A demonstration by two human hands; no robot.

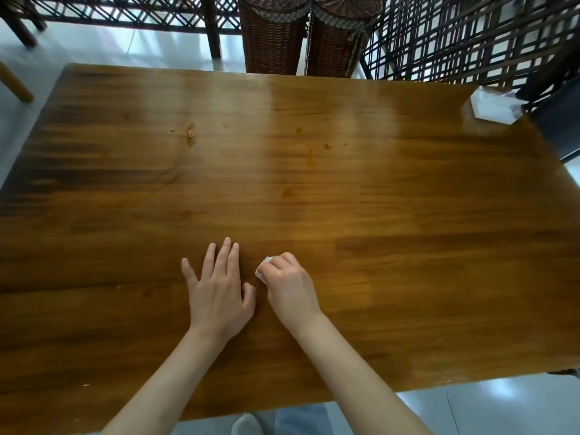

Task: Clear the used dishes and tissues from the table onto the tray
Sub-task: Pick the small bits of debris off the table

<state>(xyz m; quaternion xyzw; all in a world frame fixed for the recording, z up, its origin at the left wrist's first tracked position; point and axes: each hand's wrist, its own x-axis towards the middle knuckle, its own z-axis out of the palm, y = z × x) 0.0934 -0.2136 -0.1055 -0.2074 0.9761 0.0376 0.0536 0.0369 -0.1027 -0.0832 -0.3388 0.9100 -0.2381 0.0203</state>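
My left hand [219, 287] lies flat on the wooden table [408, 215], fingers straight and spread. Just to its right, my right hand [290, 287] is curled round a small white tissue [263, 269], which pokes out at the knuckles and touches the tabletop. A white tissue pack [494, 105] lies at the table's far right corner. Small brown food stains and crumbs [190, 135] dot the far middle of the table. No tray and no dishes are in view.
Two dark wicker baskets [301, 42] stand beyond the table's far edge. Lattice-backed chairs [470, 42] line the far side and the right. A dark chair seat [561, 120] sits by the right corner. The pale tiled floor [486, 412] shows around the table.
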